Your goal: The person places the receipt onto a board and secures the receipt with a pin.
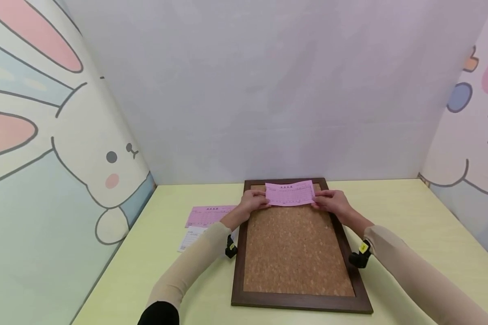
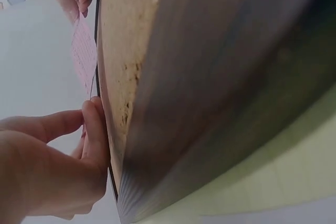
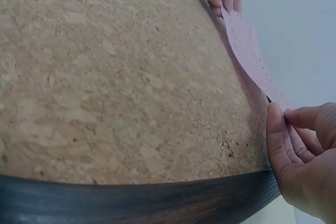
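A pink printed slip of paper (image 1: pixel 289 194) is held level over the far end of a cork board (image 1: pixel 294 253) with a dark brown wooden frame (image 1: pixel 301 301). My left hand (image 1: pixel 252 201) pinches the slip's left end between thumb and fingers. Its right end is pinched by my right hand (image 1: pixel 332 202). In the right wrist view the slip (image 3: pixel 249 56) bows between the two hands, close over the cork (image 3: pixel 121 77). The left wrist view shows the left hand's fingers (image 2: pixel 94 135) right beside the board's edge.
Left of the board, another pink slip (image 1: pixel 206 215) lies on the pale yellow table (image 1: pixel 126 271). A white printed sheet (image 1: pixel 191 237) is in front of it, partly hidden by my left sleeve. A plain wall (image 1: pixel 284 90) rises behind the table, with cartoon-printed panels on both sides.
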A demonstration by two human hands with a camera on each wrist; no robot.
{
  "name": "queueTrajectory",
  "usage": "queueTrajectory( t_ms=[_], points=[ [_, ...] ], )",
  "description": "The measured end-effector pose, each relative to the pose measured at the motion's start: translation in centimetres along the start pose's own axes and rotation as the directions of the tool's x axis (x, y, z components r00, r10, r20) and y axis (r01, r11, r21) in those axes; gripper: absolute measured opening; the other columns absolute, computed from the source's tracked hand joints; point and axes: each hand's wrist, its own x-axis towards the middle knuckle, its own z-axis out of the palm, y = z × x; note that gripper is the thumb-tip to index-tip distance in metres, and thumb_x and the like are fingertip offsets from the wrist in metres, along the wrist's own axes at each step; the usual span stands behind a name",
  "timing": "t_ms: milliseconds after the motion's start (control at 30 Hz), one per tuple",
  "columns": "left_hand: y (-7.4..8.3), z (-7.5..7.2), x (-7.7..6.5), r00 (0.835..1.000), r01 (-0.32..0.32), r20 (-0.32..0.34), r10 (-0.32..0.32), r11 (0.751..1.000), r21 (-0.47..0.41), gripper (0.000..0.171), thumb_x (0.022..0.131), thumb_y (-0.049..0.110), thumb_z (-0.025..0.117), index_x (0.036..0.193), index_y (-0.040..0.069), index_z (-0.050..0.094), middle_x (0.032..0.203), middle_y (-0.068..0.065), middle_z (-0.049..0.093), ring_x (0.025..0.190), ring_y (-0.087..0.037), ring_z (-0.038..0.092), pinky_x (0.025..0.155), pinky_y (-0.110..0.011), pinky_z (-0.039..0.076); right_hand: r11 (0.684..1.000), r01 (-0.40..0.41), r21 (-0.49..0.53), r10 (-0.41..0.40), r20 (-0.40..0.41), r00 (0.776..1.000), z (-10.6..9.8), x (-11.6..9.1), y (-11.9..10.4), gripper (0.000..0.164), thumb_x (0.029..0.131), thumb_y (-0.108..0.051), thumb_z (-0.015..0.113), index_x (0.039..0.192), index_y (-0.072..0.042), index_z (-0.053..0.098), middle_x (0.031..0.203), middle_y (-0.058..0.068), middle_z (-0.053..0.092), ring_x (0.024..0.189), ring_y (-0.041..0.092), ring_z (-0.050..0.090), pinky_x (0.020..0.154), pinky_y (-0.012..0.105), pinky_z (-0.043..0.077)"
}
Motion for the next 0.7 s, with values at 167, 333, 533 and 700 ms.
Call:
queueTrajectory(
  t_ms=[167,333,533,700],
  points=[
    [-0.18,0.01,0.0,1.0,-0.012,-0.026,0.012,1.0,0.002,0.032,0.085,0.0,0.065,0.116,-0.003,0.063,0.105,-0.016,0.068,0.082,-0.014,0.068,0.074,-0.026,0.056,1.0,0.009,-0.025,-0.009,0.007,1.0,-0.11,0.28,0.4,0.046,0.092,-0.01,0.061,0.127,0.016,0.047,0.099,0.014,0.068,0.078,0.009,0.069,0.076,0.026,0.055],
    [-0.17,0.02,-0.04,1.0,-0.023,-0.015,0.023,1.0,-0.011,0.033,0.084,-0.002,0.065,0.117,-0.003,0.062,0.104,-0.016,0.069,0.081,-0.014,0.068,0.076,-0.027,0.056,0.998,0.0,-0.063,0.0,-0.002,1.0,-0.17,0.39,0.47,0.044,0.092,-0.01,0.061,0.127,0.015,0.049,0.098,0.014,0.068,0.076,0.009,0.07,0.074,0.026,0.055],
    [-0.22,0.09,-0.24,0.995,-0.073,-0.059,0.077,0.995,0.068,0.027,0.086,0.004,0.066,0.113,0.003,0.065,0.102,-0.012,0.069,0.085,-0.015,0.067,0.076,-0.027,0.055,0.989,0.009,-0.147,-0.012,-0.023,1.0,-0.02,0.25,0.26,0.045,0.092,-0.014,0.062,0.126,0.013,0.051,0.105,0.019,0.066,0.078,0.011,0.07,0.074,0.026,0.055],
    [-0.36,0.0,-0.39,0.993,-0.087,-0.072,0.092,0.994,0.07,0.026,0.086,0.004,0.066,0.112,0.002,0.065,0.101,-0.013,0.07,0.085,-0.018,0.069,0.076,-0.029,0.056,0.987,0.019,-0.161,-0.022,-0.018,1.0,0.16,-0.21,-0.26,0.045,0.092,-0.012,0.062,0.125,0.015,0.05,0.106,0.022,0.066,0.077,0.012,0.07,0.075,0.027,0.056]
  ],
)
